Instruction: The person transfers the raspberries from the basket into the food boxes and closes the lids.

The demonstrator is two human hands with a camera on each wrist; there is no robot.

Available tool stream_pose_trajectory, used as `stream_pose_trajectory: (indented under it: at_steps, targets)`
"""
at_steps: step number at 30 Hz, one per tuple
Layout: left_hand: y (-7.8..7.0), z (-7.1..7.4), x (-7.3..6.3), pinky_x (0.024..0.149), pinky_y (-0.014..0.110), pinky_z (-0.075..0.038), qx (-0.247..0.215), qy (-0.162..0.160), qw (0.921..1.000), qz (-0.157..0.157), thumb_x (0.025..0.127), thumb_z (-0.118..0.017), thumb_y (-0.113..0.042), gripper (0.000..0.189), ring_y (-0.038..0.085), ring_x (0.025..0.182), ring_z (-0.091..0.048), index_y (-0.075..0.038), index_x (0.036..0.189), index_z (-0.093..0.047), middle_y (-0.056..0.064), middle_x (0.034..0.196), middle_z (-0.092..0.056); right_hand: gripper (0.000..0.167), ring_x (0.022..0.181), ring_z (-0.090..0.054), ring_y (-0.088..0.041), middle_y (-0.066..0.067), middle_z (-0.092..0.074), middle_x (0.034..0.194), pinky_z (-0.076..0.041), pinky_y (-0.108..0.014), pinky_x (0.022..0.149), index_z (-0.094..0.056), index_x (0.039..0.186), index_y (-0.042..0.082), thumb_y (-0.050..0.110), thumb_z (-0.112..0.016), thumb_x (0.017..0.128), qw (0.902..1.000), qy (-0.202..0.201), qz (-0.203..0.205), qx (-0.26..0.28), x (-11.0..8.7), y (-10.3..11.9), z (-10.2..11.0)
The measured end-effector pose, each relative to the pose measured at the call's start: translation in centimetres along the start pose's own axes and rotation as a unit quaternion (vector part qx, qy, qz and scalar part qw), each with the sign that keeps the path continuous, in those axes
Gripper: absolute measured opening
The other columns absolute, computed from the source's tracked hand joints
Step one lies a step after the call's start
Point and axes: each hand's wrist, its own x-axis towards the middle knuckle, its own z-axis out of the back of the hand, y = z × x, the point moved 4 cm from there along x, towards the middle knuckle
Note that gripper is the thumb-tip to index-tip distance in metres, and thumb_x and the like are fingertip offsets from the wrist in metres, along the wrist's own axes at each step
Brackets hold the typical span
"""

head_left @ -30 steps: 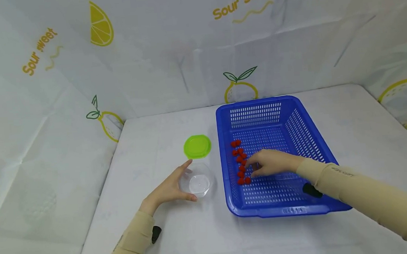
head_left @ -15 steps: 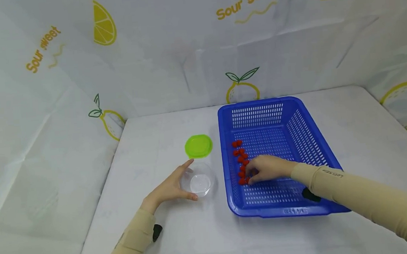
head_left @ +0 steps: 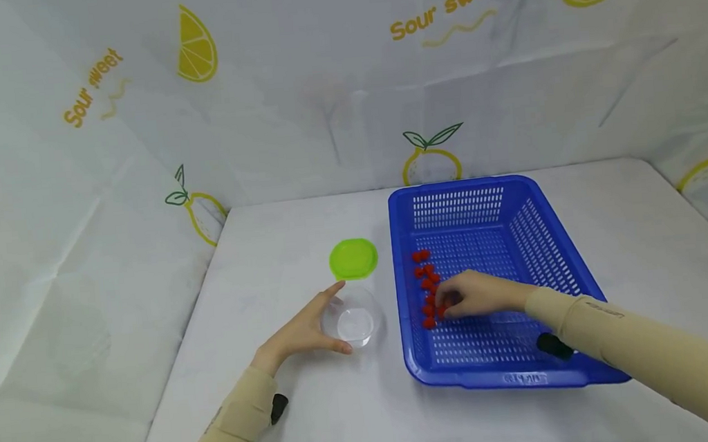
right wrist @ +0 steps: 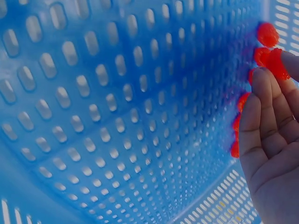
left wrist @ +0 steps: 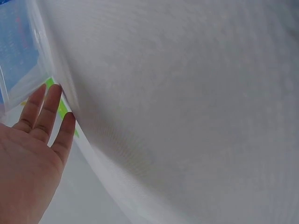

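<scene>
The right hand [head_left: 475, 292] differs most. A second ago its thumb and fingers were parted beside the red berries [head_left: 428, 284], with two berries plain to see at the near end of their line; half a second ago it had dipped to those two. Now it pinches one red, bumpy berry [right wrist: 279, 64] between thumb and fingers, as the right wrist view shows; whether that berry has left the basket floor cannot be told. The other berries lie as before along the left side of the blue basket [head_left: 402, 300].

The left hand [head_left: 303, 332] keeps its pose: spread in a wide curve, thumb and forefinger on either side of the clear bowl [head_left: 354, 325]. How firmly it touches is unclear. The bowl remains on the desk [head_left: 282, 254], left of the basket, and the green lid [head_left: 353, 259] just beyond it. Everything sits slightly lower and further right in the head view.
</scene>
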Motion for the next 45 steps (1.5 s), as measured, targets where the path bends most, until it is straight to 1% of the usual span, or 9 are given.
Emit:
stream_pose_trajectory:
  at_steps: [6,11,17,22,25,28,36,41,45]
  targets:
    - [-0.1,-0.3,-0.1,0.113,0.051,-0.026,-0.012,-0.003,0.9998,0.015,0.057,-0.086,-0.045,0.115,0.025,0.136,-0.035,-0.032,0.148,-0.016,0.009,0.145,-0.036,0.011,0.080,-0.059,-0.009,0.005,-0.066,0.090,-0.052,-0.023,0.074,-0.065,0.096,0.016,0.019,-0.065,0.085,0.9992,-0.012,-0.018,0.033,-0.5,0.2,0.9]
    - [0.0,-0.4,-0.1,0.112,0.051,-0.028,-0.013,-0.007,0.9996,0.026,0.057,-0.086,-0.044,0.116,0.027,0.136,-0.035,-0.032,0.147,-0.014,0.012,0.144,-0.038,0.015,0.077,-0.056,-0.010,0.004,-0.066,0.092,-0.051,-0.020,0.071,-0.065,0.099,0.016,0.021,-0.066,0.085,0.9974,-0.039,-0.023,0.055,-0.6,0.8,2.5]
    - [-0.2,-0.1,0.0,0.110,0.051,-0.031,-0.005,-0.011,0.9993,0.035,0.057,-0.086,-0.045,0.115,0.027,0.134,-0.038,-0.031,0.146,-0.015,0.012,0.142,-0.041,0.018,0.081,-0.058,-0.012,0.001,-0.067,0.095,-0.051,-0.020,0.072,-0.065,0.101,0.015,0.024,-0.066,0.086,0.9913,-0.089,-0.005,0.097,-0.3,2.2,4.6]
    - [-0.3,0.1,-0.1,0.111,0.051,-0.030,-0.011,-0.011,0.9992,0.038,0.056,-0.087,-0.044,0.114,0.027,0.135,-0.037,-0.031,0.146,-0.017,0.010,0.143,-0.039,0.020,0.087,-0.061,-0.017,-0.005,-0.066,0.098,-0.054,-0.022,0.076,-0.064,0.104,0.012,0.023,-0.066,0.087,0.9834,-0.096,0.009,0.154,0.3,3.6,5.7]
    - [-0.2,0.2,-0.1,0.111,0.051,-0.029,-0.012,-0.012,0.9993,0.035,0.056,-0.087,-0.044,0.115,0.026,0.135,-0.036,-0.030,0.146,-0.017,0.010,0.143,-0.039,0.021,0.090,-0.063,-0.022,-0.006,-0.067,0.099,-0.054,-0.024,0.078,-0.064,0.105,0.012,0.021,-0.066,0.086,0.9791,-0.086,0.013,0.184,1.0,4.4,5.9]
    - [-0.1,0.1,-0.1,0.111,0.050,-0.029,-0.011,-0.012,0.9992,0.035,0.056,-0.087,-0.045,0.116,0.024,0.135,-0.036,-0.031,0.147,-0.017,0.009,0.143,-0.039,0.022,0.091,-0.063,-0.022,-0.005,-0.067,0.100,-0.054,-0.025,0.079,-0.064,0.106,0.012,0.021,-0.067,0.086,0.9764,-0.076,0.018,0.201,1.8,5.2,5.8]
    - [0.1,0.0,0.0,0.111,0.049,-0.031,-0.013,-0.012,0.9989,0.042,0.056,-0.086,-0.046,0.115,0.023,0.133,-0.038,-0.031,0.147,-0.016,0.007,0.141,-0.041,0.023,0.091,-0.063,-0.015,-0.002,-0.069,0.099,-0.054,-0.030,0.081,-0.064,0.106,0.014,0.025,-0.067,0.086,0.9731,-0.074,0.034,0.216,5.0,6.8,5.1]
    - [0.2,-0.1,0.0,0.111,0.049,-0.030,-0.022,-0.004,0.9985,0.050,0.057,-0.086,-0.046,0.114,0.023,0.134,-0.037,-0.033,0.146,-0.016,0.007,0.141,-0.040,0.022,0.088,-0.062,-0.015,-0.004,-0.068,0.097,-0.054,-0.027,0.080,-0.065,0.105,0.011,0.022,-0.066,0.087,0.9713,-0.076,0.047,0.220,7.0,7.6,4.2]
    - [0.1,-0.1,-0.1,0.111,0.049,-0.030,-0.024,-0.002,0.9987,0.044,0.057,-0.086,-0.045,0.113,0.022,0.133,-0.037,-0.033,0.145,-0.016,0.006,0.141,-0.040,0.021,0.087,-0.061,-0.014,-0.004,-0.068,0.095,-0.053,-0.026,0.079,-0.065,0.105,0.010,0.021,-0.066,0.087,0.9719,-0.071,0.046,0.220,8.1,8.0,3.5]
